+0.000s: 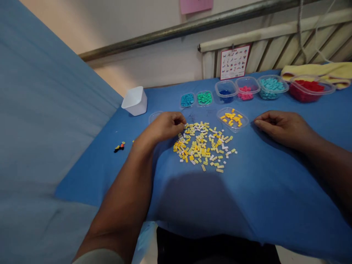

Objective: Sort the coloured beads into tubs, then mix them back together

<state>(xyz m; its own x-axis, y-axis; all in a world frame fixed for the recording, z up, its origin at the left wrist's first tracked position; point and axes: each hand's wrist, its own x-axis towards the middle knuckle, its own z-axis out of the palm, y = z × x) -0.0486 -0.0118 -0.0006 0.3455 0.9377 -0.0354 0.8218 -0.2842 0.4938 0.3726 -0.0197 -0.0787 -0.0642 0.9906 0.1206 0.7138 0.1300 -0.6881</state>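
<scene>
A loose pile of small toy building bricks [202, 146], in yellow, cream and white, lies spread on the blue cloth. My left hand [171, 125] is at the pile's upper left edge, fingers curled in and thumb close to them. Whatever it may pinch is too small to make out. To the right, my right hand [283, 126] rests on the cloth with fingers bent and pressed together, and nothing shows in it. Between the pile and that hand stands a clear shallow container [244, 123] holding several orange-yellow bricks [231, 117].
Along the back are containers of blue [187, 100], green [205, 98], dark blue [226, 96], pink [245, 92], turquoise [272, 87] and red bricks [308, 90]. A white tub [135, 101] stands back left. Black, red and yellow pieces [120, 147] lie left. A yellow cloth [321, 71] lies back right.
</scene>
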